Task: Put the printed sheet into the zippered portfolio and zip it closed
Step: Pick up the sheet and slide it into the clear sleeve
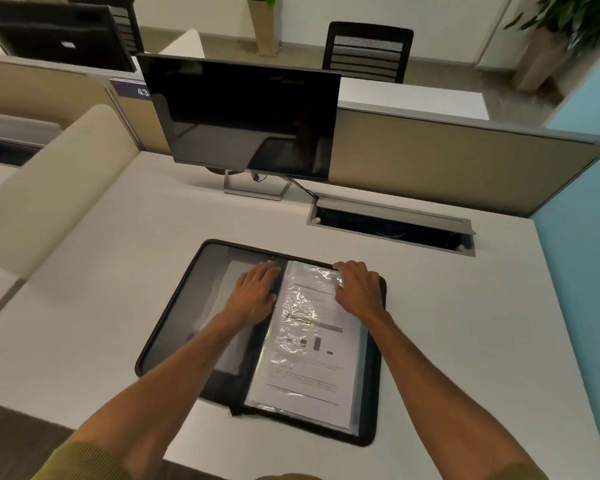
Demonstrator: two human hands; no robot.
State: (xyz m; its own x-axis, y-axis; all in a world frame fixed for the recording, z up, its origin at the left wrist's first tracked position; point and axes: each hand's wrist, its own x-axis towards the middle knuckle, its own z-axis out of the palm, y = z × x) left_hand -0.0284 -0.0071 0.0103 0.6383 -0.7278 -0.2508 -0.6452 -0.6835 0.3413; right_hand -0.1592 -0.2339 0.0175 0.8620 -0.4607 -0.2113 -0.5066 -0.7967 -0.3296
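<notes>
The printed sheet (pixel 305 358) already lies inside the right half of your open portfolio (pixel 174 323); your left hand (pixel 255 294) and right hand (pixel 359 285) rest flat, gripping nothing. Folding shut and zipping remain.

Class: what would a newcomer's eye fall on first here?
An open black zippered portfolio lies flat at centre, a printed white sheet under shiny plastic on its right half. The left hand rests by its spine, the right hand on the sheet's top. A dark monitor stands behind.
</notes>
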